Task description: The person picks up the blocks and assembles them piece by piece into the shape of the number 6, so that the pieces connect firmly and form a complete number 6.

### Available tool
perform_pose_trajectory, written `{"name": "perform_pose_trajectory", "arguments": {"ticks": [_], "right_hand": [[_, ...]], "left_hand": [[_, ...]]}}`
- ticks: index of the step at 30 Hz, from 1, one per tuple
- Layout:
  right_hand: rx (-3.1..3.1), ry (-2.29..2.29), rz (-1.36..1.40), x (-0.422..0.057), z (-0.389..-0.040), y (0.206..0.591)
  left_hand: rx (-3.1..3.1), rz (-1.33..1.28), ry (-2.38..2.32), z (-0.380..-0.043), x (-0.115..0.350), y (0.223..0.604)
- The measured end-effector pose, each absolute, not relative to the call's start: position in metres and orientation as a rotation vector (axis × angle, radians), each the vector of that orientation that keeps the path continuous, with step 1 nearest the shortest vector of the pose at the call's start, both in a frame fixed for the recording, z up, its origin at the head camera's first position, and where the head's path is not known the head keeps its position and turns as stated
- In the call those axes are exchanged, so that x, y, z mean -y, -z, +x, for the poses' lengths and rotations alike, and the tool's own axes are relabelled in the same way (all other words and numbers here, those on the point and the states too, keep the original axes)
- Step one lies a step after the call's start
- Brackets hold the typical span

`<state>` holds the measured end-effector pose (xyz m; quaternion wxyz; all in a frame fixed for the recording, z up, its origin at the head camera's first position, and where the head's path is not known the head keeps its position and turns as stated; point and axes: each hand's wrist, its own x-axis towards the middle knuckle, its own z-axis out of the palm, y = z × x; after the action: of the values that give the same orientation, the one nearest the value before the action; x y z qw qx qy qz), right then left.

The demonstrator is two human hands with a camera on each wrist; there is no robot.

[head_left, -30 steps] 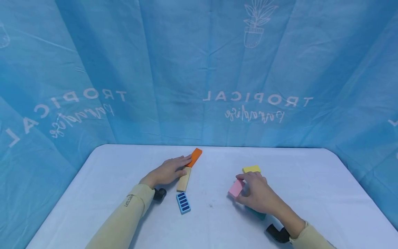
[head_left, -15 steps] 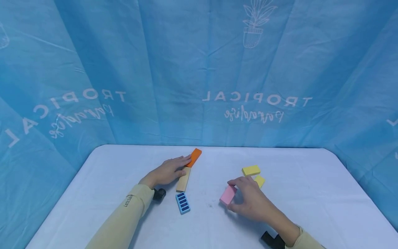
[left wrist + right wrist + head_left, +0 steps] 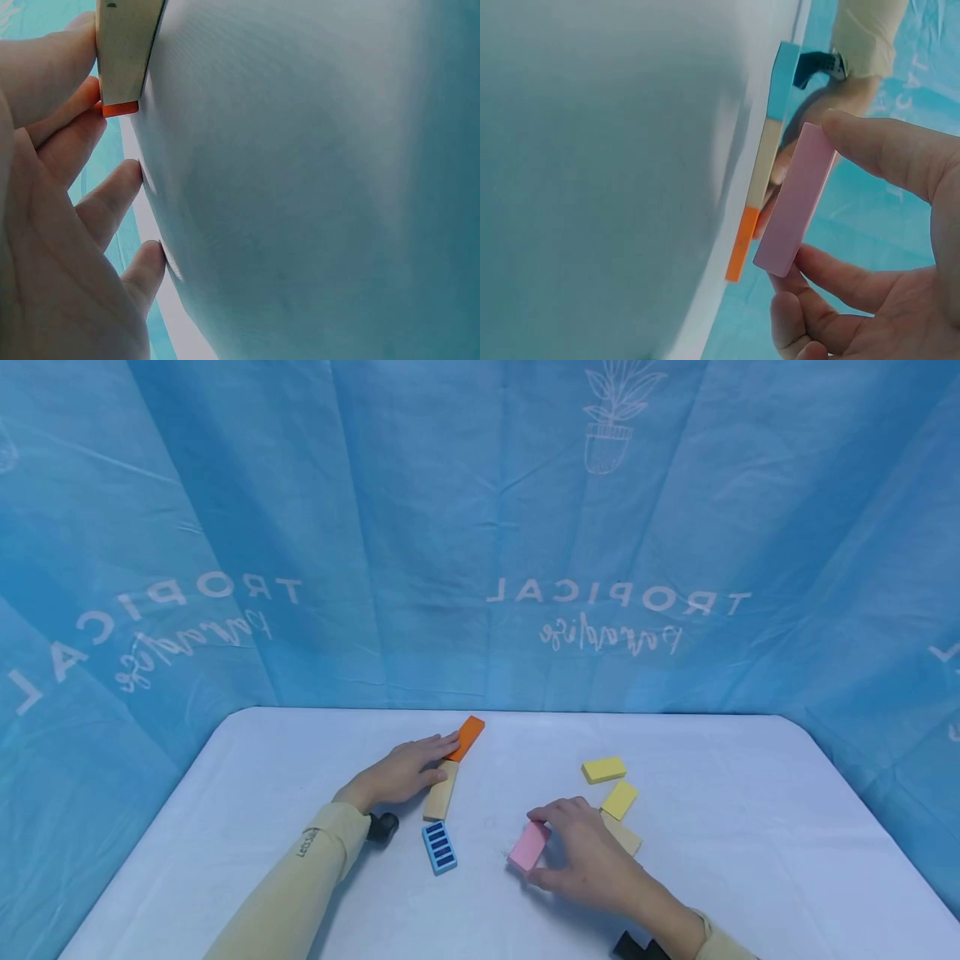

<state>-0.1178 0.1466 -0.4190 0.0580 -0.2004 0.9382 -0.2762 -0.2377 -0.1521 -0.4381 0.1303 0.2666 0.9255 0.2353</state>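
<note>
My right hand point(image 3: 592, 864) pinches a pink block point(image 3: 529, 846) between thumb and fingers, tilted close over the white table. In the right wrist view the pink block point(image 3: 796, 199) spans from the thumb tip to the fingers. My left hand point(image 3: 405, 772) lies with fairly straight fingers along a row of blocks. Its fingertips touch the orange block point(image 3: 470, 737), and its thumb rests at the plain wooden block point(image 3: 441, 793). These two lie end to end. Nearest me in that row is a light blue block point(image 3: 439, 847) with dark bars.
Behind the right hand lie a yellow block point(image 3: 604, 769), a second yellow block point(image 3: 620, 798) and a partly covered wooden block point(image 3: 622, 833). A blue printed curtain point(image 3: 420, 527) hangs behind the table's far edge. Each wrist wears a black camera.
My right hand has carried the pink block leftward and toward me, uncovering the second yellow block and the wooden one. A teal block under that hand is now hidden. My left hand stays put.
</note>
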Motion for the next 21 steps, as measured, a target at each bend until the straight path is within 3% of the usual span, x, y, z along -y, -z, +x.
{"name": "perform_pose_trajectory", "arguments": {"ticks": [21], "right_hand": [[-2.735,0.624,-0.634,-0.113,-0.106,0.419]], "left_hand": [[-2.694,0.772,-0.681,-0.236,0.151,0.436]]}}
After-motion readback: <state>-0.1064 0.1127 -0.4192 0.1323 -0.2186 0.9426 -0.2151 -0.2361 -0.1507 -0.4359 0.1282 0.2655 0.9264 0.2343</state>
